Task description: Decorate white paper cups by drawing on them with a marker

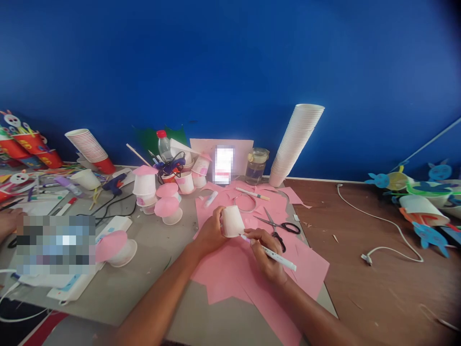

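My left hand (211,231) is closed round a white paper cup (232,221), held tilted on its side above pink paper sheets (230,274). My right hand (264,252) pinches a white marker pen (275,255) with its tip touching the lower edge of the cup. Black-handled scissors (279,225) lie on the pink paper just right of the cup.
A tall leaning stack of white cups (295,144) stands by the blue wall, next to a glass jar (256,166). Pink-topped cup figures (167,202) and a glue gun (115,182) sit to the left. Another person's hand (9,222) rests at far left. A white cable (382,226) lies right.
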`<state>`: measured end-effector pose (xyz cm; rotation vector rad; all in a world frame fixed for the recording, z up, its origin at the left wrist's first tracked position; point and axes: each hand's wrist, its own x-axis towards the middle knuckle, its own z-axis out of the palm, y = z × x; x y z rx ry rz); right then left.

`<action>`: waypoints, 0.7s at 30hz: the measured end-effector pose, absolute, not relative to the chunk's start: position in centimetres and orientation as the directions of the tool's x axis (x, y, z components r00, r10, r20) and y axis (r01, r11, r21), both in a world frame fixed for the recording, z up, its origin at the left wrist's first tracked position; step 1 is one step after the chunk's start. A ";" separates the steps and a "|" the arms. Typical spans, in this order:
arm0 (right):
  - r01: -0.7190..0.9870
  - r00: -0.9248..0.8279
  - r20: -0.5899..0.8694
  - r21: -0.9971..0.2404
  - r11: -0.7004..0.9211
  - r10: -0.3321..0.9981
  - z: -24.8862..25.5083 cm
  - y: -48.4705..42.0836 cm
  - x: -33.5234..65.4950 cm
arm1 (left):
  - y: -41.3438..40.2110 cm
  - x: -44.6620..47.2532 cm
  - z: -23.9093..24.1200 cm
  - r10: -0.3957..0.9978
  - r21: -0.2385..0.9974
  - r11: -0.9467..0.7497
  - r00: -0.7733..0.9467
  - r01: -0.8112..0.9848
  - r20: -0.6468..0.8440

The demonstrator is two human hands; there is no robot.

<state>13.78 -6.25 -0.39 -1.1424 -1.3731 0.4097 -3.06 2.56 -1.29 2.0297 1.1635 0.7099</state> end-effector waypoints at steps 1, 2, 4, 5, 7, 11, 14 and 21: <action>0.360 0.234 0.538 -0.821 0.442 0.810 -0.5 -6.2 13.8 | 2.6 -3.1 -1.2 0.886 0.770 -0.366 0.450 0.522 0.115; 0.348 0.241 0.527 -0.831 0.434 0.815 -0.5 -6.2 13.8 | 2.6 -3.0 -1.2 0.886 0.765 -0.365 0.449 0.531 0.111; 0.326 0.258 0.505 -0.848 0.418 0.824 -0.6 -6.2 13.8 | 2.5 -3.0 -1.1 0.885 0.761 -0.368 0.452 0.534 0.111; 0.317 0.262 0.496 -0.855 0.411 0.828 -0.7 -6.2 13.8 | 2.5 -3.0 -1.1 0.884 0.761 -0.371 0.453 0.532 0.115; 0.302 0.265 0.481 -0.865 0.401 0.836 -0.7 -6.2 13.8 | 2.5 -3.0 -1.1 0.882 0.765 -0.377 0.455 0.523 0.124; 0.234 0.312 0.402 -0.911 0.340 0.861 -0.8 -6.0 13.7 | 2.6 -3.0 -1.1 0.879 0.777 -0.380 0.457 0.503 0.134; 0.012 0.342 0.242 -0.967 0.254 0.908 -1.1 -5.6 13.8 | 2.6 -3.0 -1.1 0.877 0.781 -0.378 0.462 0.498 0.130; -0.302 0.256 0.063 -0.943 0.141 0.965 -1.3 -4.9 13.9 | 2.6 -3.0 -1.2 0.870 0.797 -0.381 0.473 0.469 0.138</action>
